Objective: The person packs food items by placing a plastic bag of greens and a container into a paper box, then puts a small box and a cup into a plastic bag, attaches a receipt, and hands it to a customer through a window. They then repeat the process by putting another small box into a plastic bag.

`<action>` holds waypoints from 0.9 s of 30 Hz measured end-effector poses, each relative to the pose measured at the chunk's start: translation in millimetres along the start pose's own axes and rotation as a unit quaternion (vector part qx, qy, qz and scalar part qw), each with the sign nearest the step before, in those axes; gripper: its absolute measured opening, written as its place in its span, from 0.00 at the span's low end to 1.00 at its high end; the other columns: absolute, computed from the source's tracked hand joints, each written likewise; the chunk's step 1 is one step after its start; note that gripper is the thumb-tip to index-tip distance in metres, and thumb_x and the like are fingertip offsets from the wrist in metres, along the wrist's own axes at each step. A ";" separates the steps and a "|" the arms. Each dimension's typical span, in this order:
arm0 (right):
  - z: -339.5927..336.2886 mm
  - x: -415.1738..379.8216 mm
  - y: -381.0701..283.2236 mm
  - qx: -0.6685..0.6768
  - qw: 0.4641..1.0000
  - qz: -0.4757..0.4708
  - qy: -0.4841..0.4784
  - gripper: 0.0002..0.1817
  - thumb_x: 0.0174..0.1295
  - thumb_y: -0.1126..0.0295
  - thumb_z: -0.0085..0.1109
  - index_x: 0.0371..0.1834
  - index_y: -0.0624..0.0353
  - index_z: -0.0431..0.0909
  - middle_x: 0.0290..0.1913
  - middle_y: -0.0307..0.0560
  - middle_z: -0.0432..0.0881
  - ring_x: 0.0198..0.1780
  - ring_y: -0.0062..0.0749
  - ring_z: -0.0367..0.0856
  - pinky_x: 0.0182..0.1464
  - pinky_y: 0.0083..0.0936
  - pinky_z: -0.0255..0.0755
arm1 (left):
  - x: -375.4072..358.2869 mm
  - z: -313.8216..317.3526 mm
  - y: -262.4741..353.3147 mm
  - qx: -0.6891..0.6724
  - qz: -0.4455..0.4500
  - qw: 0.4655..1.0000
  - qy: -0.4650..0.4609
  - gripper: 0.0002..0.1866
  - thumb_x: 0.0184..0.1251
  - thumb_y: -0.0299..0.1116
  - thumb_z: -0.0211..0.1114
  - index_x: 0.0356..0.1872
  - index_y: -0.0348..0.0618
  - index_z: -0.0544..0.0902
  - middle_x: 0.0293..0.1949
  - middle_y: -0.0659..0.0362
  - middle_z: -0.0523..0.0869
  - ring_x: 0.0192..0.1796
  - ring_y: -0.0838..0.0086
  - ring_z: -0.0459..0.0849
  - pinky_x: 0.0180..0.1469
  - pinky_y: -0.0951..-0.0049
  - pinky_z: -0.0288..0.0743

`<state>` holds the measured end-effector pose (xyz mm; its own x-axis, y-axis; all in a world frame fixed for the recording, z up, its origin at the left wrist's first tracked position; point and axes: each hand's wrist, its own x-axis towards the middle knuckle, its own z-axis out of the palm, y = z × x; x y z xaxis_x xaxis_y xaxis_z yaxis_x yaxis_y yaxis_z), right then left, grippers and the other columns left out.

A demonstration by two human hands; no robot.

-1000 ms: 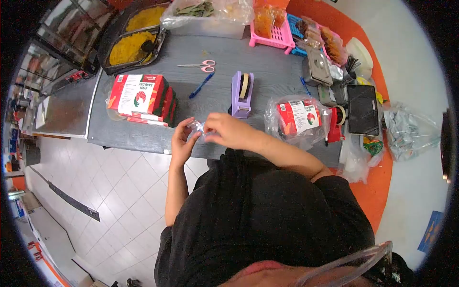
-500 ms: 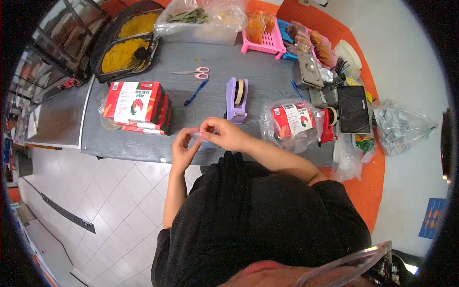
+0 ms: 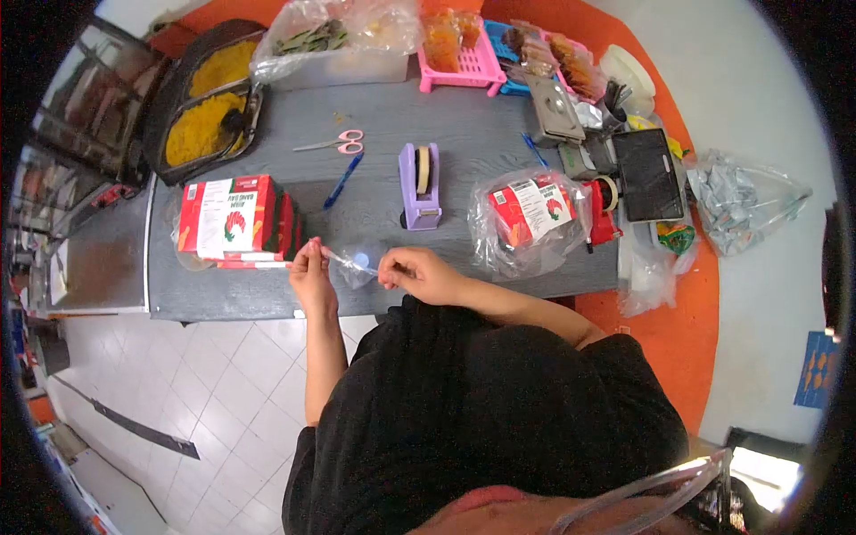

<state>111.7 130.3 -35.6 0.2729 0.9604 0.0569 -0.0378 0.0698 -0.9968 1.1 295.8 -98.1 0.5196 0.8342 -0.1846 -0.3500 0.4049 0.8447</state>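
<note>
A small clear plastic bag [image 3: 358,273] hangs stretched between my hands above the table's front edge, with a pale blue patch showing in or through it. My left hand [image 3: 314,278] pinches its left corner, fingertips pointing up. The right corner is gripped by my right hand [image 3: 419,274], whose fingers are curled in. To the left of my left hand stands a stack of red and white printed boxes [image 3: 234,217]. A purple tape dispenser [image 3: 421,187] stands just beyond my right hand.
Pink-handled scissors [image 3: 343,142] and a blue pen [image 3: 343,181] lie mid-table. On the right, red printed packs [image 3: 532,212] sit in clear plastic. Along the back are trays of yellow food [image 3: 207,127], a bagged tub [image 3: 343,64] and a pink basket [image 3: 464,77].
My hands have moved apart, the left one leftward and the right one slightly lower. The plastic bag between them is now pulled out wide. The camera view has shifted slightly.
</note>
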 end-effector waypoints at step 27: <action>-300.5 -165.4 -90.7 0.168 0.895 -0.147 0.385 0.08 0.53 0.76 0.51 0.37 0.61 0.72 0.30 0.41 0.76 0.31 0.26 0.75 0.36 0.21 0.69 | -58.4 232.9 12.6 0.267 0.028 0.891 -0.367 0.04 0.60 0.28 0.54 0.28 0.40 0.76 0.31 0.61 0.81 0.33 0.82 0.76 0.35 0.81 0.67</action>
<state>358.8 -116.0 28.7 0.8957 0.4249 0.1306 -0.1065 0.4904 -0.8650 147.8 165.0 40.3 0.9511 0.2987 0.0780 -0.0729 -0.0282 0.9969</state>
